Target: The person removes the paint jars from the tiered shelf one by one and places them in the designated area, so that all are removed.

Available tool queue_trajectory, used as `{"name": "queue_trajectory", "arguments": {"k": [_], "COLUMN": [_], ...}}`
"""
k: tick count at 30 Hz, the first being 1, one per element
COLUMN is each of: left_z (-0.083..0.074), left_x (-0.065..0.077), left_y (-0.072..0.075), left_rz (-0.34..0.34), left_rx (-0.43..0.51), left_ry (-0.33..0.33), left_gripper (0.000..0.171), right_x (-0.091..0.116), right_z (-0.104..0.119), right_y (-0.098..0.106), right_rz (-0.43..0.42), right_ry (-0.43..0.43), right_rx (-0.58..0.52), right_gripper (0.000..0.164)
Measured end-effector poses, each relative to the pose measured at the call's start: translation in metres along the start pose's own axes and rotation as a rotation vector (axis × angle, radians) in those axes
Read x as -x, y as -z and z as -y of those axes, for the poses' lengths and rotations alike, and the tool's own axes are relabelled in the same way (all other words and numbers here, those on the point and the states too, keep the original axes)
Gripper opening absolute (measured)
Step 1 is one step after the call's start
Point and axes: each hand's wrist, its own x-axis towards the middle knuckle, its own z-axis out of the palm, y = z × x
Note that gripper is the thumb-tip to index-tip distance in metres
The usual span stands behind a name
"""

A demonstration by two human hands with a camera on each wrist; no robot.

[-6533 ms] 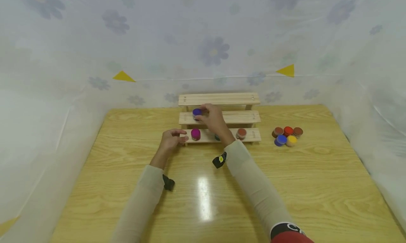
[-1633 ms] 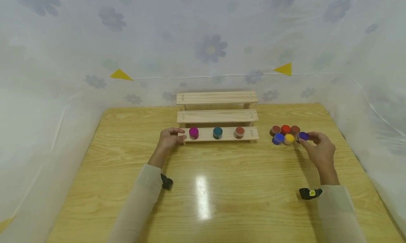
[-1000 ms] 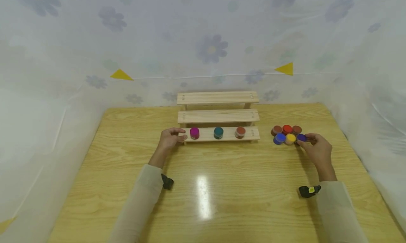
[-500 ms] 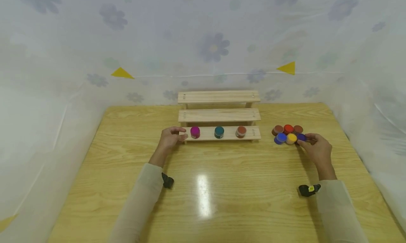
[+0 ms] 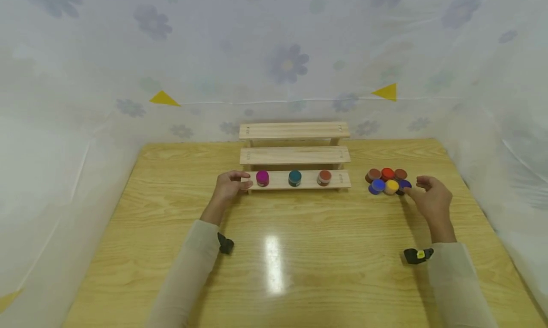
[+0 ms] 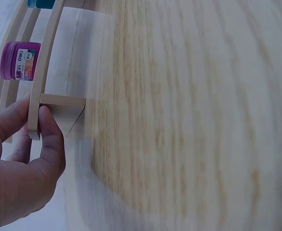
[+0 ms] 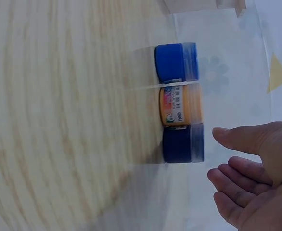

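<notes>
My left hand [image 5: 228,187] pinches the left end of the lowest board of a three-step wooden rack [image 5: 295,155]; the left wrist view shows thumb and fingers on both faces of the board [image 6: 47,57]. On that step stand a magenta paint jar [image 5: 263,178], a teal jar [image 5: 294,178] and a brown jar [image 5: 324,178]. At the right my right hand [image 5: 433,199] is beside a dark blue jar [image 5: 404,186]. In the right wrist view its thumb and fingers are spread apart, off that jar [image 7: 178,144], which stands upright on the table.
Touching or close to the dark blue jar are a yellow jar [image 5: 391,187], a bright blue jar [image 5: 376,186], a red jar [image 5: 387,174] and two brown jars [image 5: 400,175]. A flowered sheet [image 5: 205,57] hangs behind the wooden table [image 5: 325,261].
The dark blue jar was on the rack's middle step, then went right to the table in my right hand. That hand has now let go of it. My left hand stays on the rack.
</notes>
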Motion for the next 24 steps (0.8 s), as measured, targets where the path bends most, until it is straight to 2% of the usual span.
{"name": "queue_trajectory", "arguments": {"k": [8, 14, 24], "left_z": [0.001, 0.002, 0.002], "left_x": [-0.001, 0.0, -0.002], "left_y": [0.0, 0.001, 0.001], "left_rz": [0.005, 0.005, 0.008], "left_rx": [0.005, 0.015, 0.013], "left_ry": [-0.001, 0.0, -0.008], "left_gripper": [0.03, 0.029, 0.028], "right_x": [0.006, 0.013, 0.034], "right_z": [0.024, 0.042, 0.067], "right_y": [-0.001, -0.01, -0.034], "right_rz": [-0.071, -0.127, -0.081], "right_ry": [0.075, 0.107, 0.236], "right_rx": [-0.008, -0.071, -0.126], "right_gripper": [0.048, 0.044, 0.043]}}
